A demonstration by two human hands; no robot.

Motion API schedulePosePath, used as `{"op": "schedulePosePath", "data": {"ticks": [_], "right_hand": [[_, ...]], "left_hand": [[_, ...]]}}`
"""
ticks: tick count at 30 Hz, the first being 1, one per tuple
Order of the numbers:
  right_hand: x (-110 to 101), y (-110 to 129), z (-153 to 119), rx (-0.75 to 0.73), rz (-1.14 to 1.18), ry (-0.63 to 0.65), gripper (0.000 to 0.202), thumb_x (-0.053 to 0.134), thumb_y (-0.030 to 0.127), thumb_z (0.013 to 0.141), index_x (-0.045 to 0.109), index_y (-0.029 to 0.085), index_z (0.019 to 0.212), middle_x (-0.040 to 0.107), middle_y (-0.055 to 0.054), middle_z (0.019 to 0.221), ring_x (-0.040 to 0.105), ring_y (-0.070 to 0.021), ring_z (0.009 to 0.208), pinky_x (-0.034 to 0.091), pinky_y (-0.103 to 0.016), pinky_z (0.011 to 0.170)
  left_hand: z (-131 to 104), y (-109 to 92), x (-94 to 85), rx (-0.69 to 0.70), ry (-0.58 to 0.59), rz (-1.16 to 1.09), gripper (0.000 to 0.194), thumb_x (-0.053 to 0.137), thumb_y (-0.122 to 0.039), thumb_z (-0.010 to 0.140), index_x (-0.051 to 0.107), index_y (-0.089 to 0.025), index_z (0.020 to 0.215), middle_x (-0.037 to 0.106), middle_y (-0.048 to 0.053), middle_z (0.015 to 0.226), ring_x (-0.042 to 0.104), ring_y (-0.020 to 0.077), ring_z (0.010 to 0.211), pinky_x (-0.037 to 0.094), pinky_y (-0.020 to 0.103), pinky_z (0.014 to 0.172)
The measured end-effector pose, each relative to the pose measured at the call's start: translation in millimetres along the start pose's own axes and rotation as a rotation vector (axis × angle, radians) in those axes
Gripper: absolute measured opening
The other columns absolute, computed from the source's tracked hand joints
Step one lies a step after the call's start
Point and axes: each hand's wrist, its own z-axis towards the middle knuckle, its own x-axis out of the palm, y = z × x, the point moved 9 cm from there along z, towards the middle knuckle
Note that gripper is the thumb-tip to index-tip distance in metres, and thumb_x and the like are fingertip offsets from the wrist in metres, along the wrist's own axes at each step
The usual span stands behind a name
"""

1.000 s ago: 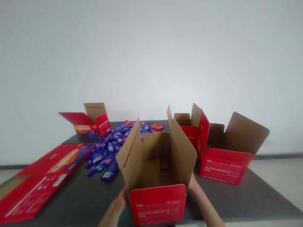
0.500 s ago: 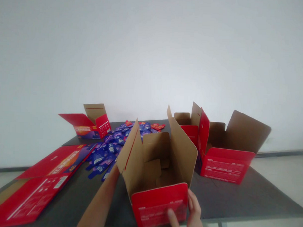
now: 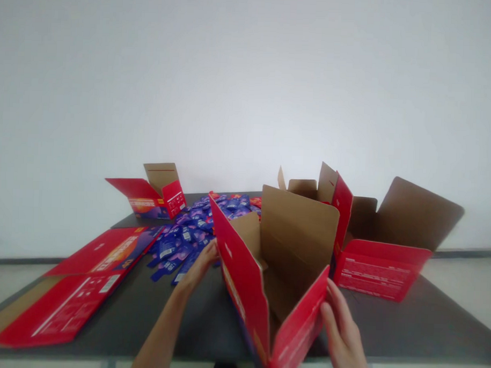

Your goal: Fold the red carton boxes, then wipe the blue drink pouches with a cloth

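Observation:
A red cardboard box (image 3: 300,229) with a brown inside stands with its top flaps up at the near edge of the table. It sits at an angle, one corner pointing toward me. My left hand (image 3: 206,258) grips its far left side, with the fingertips partly hidden by the red flap. At the box's right end, my right hand (image 3: 342,324) pinches the edge of the short red panel, thumb outside. Inside, only bare cardboard shows, and part of the bottom is hidden by the walls.
Flattened red cartons (image 3: 76,291) lie at left on the dark table (image 3: 385,334). Purple packets (image 3: 187,235) are heaped at the middle back, with some red packets behind. Open boxes stand at right (image 3: 381,269), back right (image 3: 304,187) and back left (image 3: 174,197).
The box has turned counterclockwise, so its short front panel now faces right. My left hand has come into view at its left side. My right hand has moved right with the panel.

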Motion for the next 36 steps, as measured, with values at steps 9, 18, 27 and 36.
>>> {"op": "schedulePosePath", "data": {"ticks": [9,18,27,36], "right_hand": [[-19.4,13.3,4.2,-0.018,0.079,-0.162,0.052,0.047,0.051,0.081,0.039,0.022,0.124,0.047,-0.013,0.129,0.045,-0.0267,0.119,0.038,-0.044,0.098],[9.9,27.5,-49.7,-0.198,-0.200,0.050,0.089,0.068,0.046,0.067,0.019,0.028,0.139,0.032,-0.010,0.142,0.034,-0.0352,0.126,0.034,-0.055,0.099],[-23.2,37.3,17.7,-0.342,-0.579,-0.111,0.064,0.047,0.039,0.085,0.022,0.021,0.140,0.049,-0.012,0.129,0.047,-0.0285,0.118,0.031,-0.053,0.101],[-31.3,6.4,48.9,-0.159,-0.326,-0.053,0.065,0.054,0.044,0.078,0.035,0.019,0.134,0.061,-0.007,0.115,0.061,-0.0224,0.098,0.052,-0.033,0.080]], "left_hand": [[-31.2,21.8,-2.5,0.081,0.112,-0.060,0.092,0.079,-0.036,0.055,0.034,-0.023,0.134,0.048,0.012,0.132,0.041,0.0323,0.122,0.034,0.042,0.101],[-32.5,50.5,19.2,-0.006,0.107,-0.024,0.063,0.079,-0.022,0.053,0.052,-0.017,0.109,0.064,0.012,0.109,0.058,0.0312,0.103,0.043,0.043,0.090],[-19.0,51.5,40.4,0.072,-0.069,0.250,0.078,0.077,-0.029,0.054,0.044,-0.017,0.124,0.062,0.012,0.113,0.057,0.0297,0.106,0.043,0.043,0.093],[-11.0,44.5,30.0,0.118,-0.047,0.168,0.102,0.078,-0.030,0.056,0.019,-0.023,0.139,0.046,0.013,0.133,0.042,0.0281,0.123,0.033,0.044,0.103]]}}
